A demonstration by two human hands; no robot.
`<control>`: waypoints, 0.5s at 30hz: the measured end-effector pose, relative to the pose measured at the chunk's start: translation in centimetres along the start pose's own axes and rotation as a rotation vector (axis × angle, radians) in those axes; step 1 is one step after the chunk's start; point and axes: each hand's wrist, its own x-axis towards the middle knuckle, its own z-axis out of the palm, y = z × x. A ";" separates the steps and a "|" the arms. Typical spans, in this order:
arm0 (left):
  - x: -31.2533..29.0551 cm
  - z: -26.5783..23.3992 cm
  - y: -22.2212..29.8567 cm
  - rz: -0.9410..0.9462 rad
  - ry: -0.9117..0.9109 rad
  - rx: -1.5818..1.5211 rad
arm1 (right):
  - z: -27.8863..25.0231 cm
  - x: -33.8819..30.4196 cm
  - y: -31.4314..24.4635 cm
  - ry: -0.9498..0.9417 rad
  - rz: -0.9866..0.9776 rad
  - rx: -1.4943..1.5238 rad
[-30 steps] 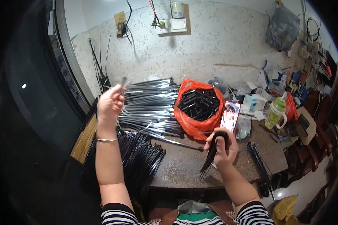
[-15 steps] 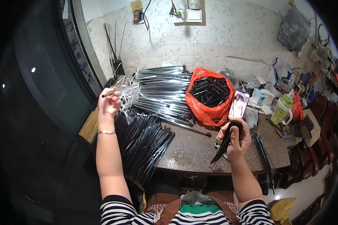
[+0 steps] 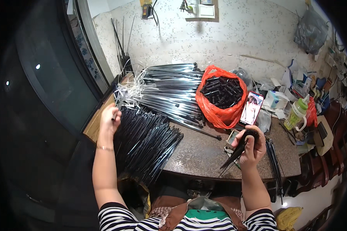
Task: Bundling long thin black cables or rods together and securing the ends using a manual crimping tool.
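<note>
My left hand (image 3: 110,120) is closed on a thin dark rod (image 3: 114,116), whose end points toward the camera. It is over the table's left end, beside a tangle of white plastic strips (image 3: 130,91) and a pile of thin black rods (image 3: 148,140). On the right, fingers and thumb of my right hand (image 3: 255,148) are wrapped round a bunch of thin black strands (image 3: 237,153). Its loose ends fan down to the left, and the hand hides part of it. Behind that hand, a phone (image 3: 252,108) with a lit screen leans against a red plastic bag (image 3: 204,109).
Short black tubes (image 3: 223,92) fill the bag. Long shiny rods (image 3: 169,90) lie stacked left of it. Another rod bundle (image 3: 274,163) overhangs the table's front edge. A green-capped bottle (image 3: 296,115), tissue box (image 3: 275,100) and clutter crowd the right end. A window frame borders the left.
My left hand has moved down and left, away from the white strips, still gripping the rod. My right hand keeps its hold on the black strands. The whole view has shifted slightly.
</note>
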 end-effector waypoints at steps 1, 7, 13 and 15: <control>-1.6 0.3 -0.6 -0.007 -0.013 -0.042 | -0.1 0.0 0.2 0.012 0.011 0.004; -7.7 1.0 0.6 0.029 -0.180 -0.259 | -0.3 0.5 1.2 -0.075 -0.090 -0.055; -7.7 0.7 0.6 0.130 -0.182 0.473 | 0.1 -0.3 -0.2 -0.065 -0.098 -0.064; -5.7 -1.1 -0.7 0.296 -0.111 0.895 | 0.5 -0.4 -0.6 -0.076 -0.093 -0.048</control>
